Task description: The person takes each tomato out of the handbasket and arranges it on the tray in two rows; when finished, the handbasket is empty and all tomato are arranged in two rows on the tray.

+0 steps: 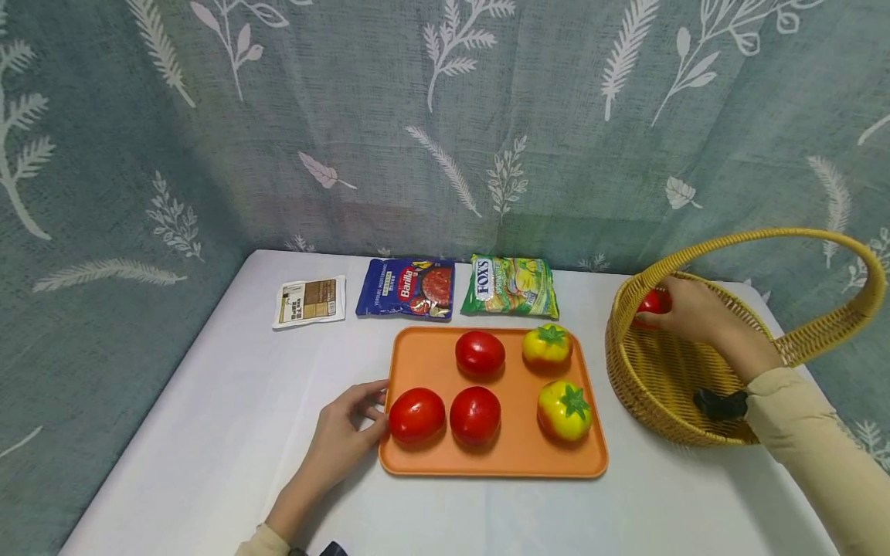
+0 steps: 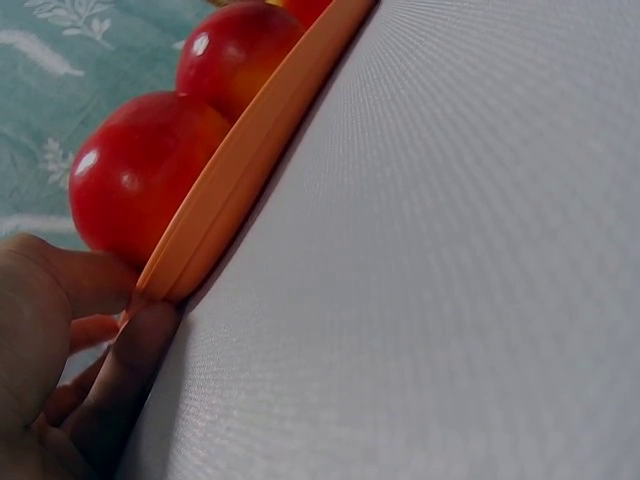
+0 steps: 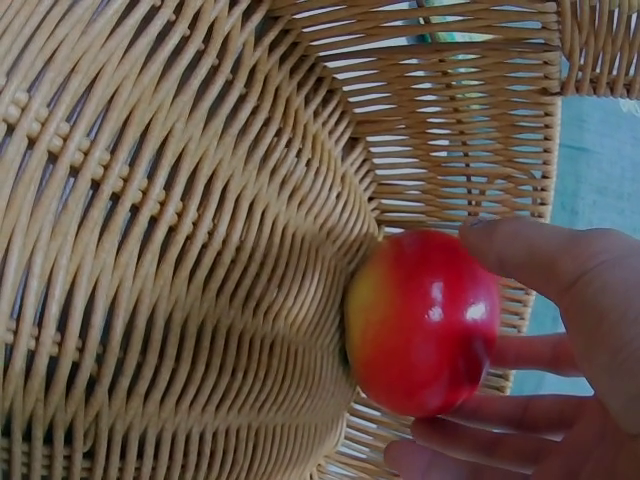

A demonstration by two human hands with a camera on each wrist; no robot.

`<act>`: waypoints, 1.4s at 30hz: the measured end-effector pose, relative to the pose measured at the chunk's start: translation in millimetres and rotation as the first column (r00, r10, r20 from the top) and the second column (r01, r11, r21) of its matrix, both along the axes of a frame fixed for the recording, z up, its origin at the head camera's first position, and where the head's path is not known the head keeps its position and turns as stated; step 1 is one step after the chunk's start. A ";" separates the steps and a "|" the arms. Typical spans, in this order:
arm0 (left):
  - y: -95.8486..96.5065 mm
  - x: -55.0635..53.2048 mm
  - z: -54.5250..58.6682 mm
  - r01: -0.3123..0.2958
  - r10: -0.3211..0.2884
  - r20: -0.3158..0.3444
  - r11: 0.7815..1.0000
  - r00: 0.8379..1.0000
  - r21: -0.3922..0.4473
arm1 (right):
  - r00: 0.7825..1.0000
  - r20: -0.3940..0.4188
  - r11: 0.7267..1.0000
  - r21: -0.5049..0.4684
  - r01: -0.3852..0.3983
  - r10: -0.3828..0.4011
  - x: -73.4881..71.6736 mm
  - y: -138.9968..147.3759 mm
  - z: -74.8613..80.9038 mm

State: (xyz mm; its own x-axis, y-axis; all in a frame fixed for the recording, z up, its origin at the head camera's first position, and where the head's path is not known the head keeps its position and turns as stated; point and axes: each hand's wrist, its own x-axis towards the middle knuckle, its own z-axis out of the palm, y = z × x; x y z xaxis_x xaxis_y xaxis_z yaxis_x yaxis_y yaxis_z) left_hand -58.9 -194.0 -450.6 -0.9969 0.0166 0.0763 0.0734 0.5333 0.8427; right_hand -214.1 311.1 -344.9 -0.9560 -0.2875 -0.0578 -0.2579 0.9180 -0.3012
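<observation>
Inside the wicker basket [image 1: 626, 378], at its left wall, my right hand [image 1: 698, 313] holds a round red fruit [image 3: 422, 322] between thumb and fingers. The right wrist view shows the fruit glossy, yellowish on one side, against the woven wall. My left hand [image 1: 348, 428] pinches the left rim of an orange tray [image 1: 424, 355]; the left wrist view shows thumb and finger on either side of the rim [image 2: 225, 190]. On the tray lie red fruits [image 1: 475, 415] and two yellow fruits with green leafy tops [image 1: 565, 411]. One red fruit [image 1: 416, 415] sits close beside my left fingertips.
Behind the tray lie a white-and-brown packet [image 1: 310, 302], a blue Barilla pouch [image 1: 406, 289] and a green Fox's bag [image 1: 511, 286]. The basket's tall handle [image 1: 765, 235] arches over my right forearm. A patterned curtain [image 1: 361, 154] hangs along the white table's back and side.
</observation>
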 end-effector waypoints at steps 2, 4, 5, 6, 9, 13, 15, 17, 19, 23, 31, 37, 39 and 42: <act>0.3 0.1 0.3 -0.007 0.007 0.007 1.000 1.000 -0.007 | 1.000 0.008 1.000 -0.010 0.006 -0.006 0.6 -0.3 -2.1; 0.5 0.2 0.2 -0.015 0.015 0.007 1.000 1.000 -0.004 | 1.000 0.009 1.000 -0.018 0.004 -0.003 0.3 0.1 -4.2; 0.6 0.3 0.0 -0.016 0.016 0.007 1.000 1.000 -0.002 | 1.000 0.010 1.000 -0.019 0.003 -0.003 0.1 0.6 -5.1; 0.9 0.3 -0.1 -0.014 0.014 0.003 1.000 1.000 0.004 | 1.000 0.012 1.000 -0.021 0.004 -0.004 0.2 1.1 -5.6; 1.7 0.3 -0.7 0.000 0.001 -0.017 1.000 1.000 0.011 | 1.000 0.013 1.000 -0.008 0.002 -0.002 0.4 3.7 -7.1; 2.1 0.6 -1.4 0.002 -0.001 -0.027 1.000 1.000 0.013 | 1.000 0.023 1.000 -0.007 0.009 -0.009 0.8 4.1 -8.2; 1.7 0.7 -1.6 -0.006 0.007 -0.020 1.000 1.000 0.019 | 1.000 0.017 1.000 -0.015 0.008 -0.008 0.2 3.1 -8.4; 1.4 1.0 -1.3 -0.010 0.011 -0.017 1.000 1.000 0.021 | 1.000 0.009 1.000 -0.020 0.006 -0.006 -0.4 1.9 -8.8; 1.2 1.3 -0.9 -0.012 0.012 -0.017 1.000 1.000 0.017 | 1.000 0.007 1.000 -0.026 0.009 -0.009 -0.6 1.0 -9.4; 1.1 1.7 -0.6 -0.005 0.005 -0.024 1.000 1.000 0.007 | 0.999 0.023 0.999 -0.028 0.033 -0.032 1.4 0.2 -11.0; -0.6 1.7 0.2 -0.001 0.001 -0.034 1.000 0.999 0.016 | 0.999 0.013 0.998 -0.040 0.042 -0.042 3.9 -0.7 -14.8; -1.6 1.3 -0.9 0.003 -0.001 -0.044 1.000 0.999 0.031 | 1.000 0.002 1.000 -0.020 0.021 -0.021 2.9 0.0 -15.3; -1.5 1.3 -0.9 0.009 -0.007 -0.051 0.999 0.999 0.040 | 1.000 -0.013 1.000 -0.012 0.005 -0.005 2.5 0.5 -15.2; -1.7 1.2 -1.2 0.011 -0.009 -0.056 0.999 0.998 0.046 | 0.999 -0.037 1.000 -0.010 -0.013 0.012 2.2 1.1 -14.3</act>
